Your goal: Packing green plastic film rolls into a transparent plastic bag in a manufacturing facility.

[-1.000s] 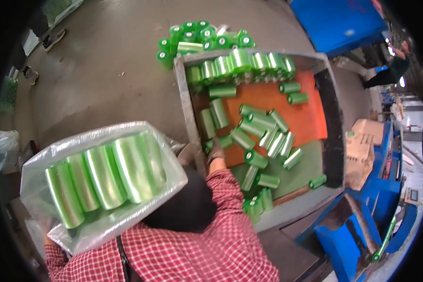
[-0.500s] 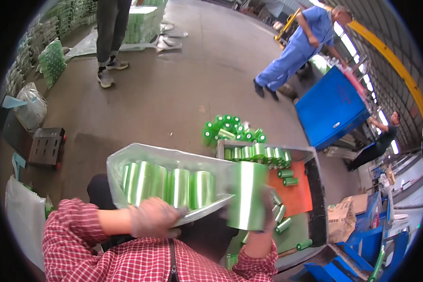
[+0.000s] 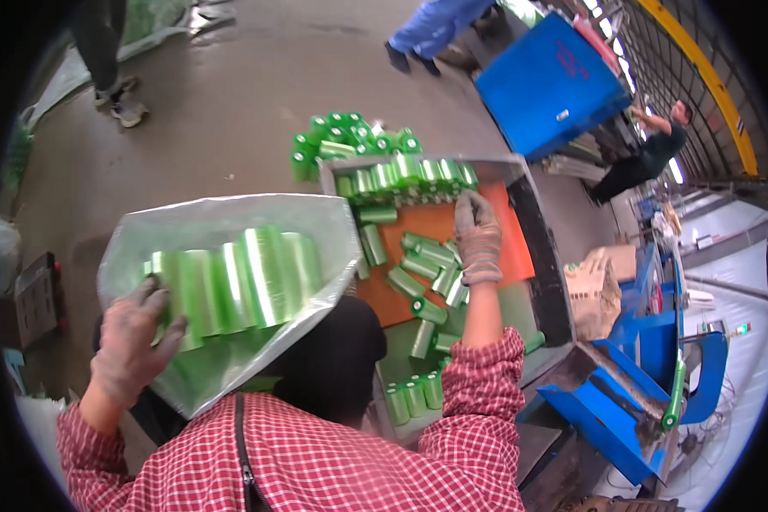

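A clear plastic bag lies across my lap with several shiny green film rolls side by side in it. My left hand, in a grey glove, rests at the bag's left end with its fingers spread against the bag and the end rolls. Over the bin to my right, my gloved right hand reaches forward with fingers stretched out, just short of a row of upright green rolls along the far wall. I see nothing held in it, though its fingertips point away. Loose small green rolls lie below it.
More green rolls are heaped on the floor beyond the bin. Orange sheet lines part of the bin. Right of it stand a brown paper sack and blue machine parts. A blue cabinet and other people stand farther off.
My right hand has left the bag's mouth, where it held a green roll, and is now over the bin, without it. My left hand has shifted from the near edge to the bag's left end.
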A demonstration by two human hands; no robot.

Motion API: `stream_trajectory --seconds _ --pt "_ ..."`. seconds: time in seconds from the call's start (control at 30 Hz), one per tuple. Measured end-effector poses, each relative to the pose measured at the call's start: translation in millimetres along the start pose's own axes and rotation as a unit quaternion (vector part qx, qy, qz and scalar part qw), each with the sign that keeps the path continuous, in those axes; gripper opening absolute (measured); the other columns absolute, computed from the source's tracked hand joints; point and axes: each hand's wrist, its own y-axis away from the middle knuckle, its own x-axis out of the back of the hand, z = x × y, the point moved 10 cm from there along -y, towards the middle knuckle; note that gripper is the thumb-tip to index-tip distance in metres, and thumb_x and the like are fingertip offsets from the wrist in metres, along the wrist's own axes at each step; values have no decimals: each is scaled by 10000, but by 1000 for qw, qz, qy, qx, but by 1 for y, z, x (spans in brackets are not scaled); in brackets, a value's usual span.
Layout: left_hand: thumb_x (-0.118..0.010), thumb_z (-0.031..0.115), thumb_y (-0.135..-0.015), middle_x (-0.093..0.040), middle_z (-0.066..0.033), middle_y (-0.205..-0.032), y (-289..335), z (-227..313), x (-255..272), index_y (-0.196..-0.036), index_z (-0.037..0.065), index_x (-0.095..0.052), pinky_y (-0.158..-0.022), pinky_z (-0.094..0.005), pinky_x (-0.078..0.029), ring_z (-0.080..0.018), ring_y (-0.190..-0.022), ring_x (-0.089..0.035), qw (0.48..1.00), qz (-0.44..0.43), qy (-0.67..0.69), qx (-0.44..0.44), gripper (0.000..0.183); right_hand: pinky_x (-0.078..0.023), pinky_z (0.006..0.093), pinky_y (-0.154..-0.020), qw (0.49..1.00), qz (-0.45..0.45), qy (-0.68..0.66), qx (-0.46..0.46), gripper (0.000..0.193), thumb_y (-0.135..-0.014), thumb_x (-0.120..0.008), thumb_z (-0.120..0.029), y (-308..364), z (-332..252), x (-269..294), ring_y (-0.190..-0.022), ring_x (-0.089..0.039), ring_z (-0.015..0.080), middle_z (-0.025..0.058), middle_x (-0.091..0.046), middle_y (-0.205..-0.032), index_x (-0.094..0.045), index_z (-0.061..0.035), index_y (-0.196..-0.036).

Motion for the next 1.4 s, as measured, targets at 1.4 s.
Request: stream_trajectory --seconds 1.4 --pt "-732 213 -605 -464 -230 -1131 63 -43 73 -1166 -24 -427 -855 -402 -424 -344 -1048 -474 942 330 58 36 681 -499 465 -623 863 -315 347 187 781 -837 -372 -605 172 -191 -172 -755 -631 344 214 -624 -881 -303 47 -1263"
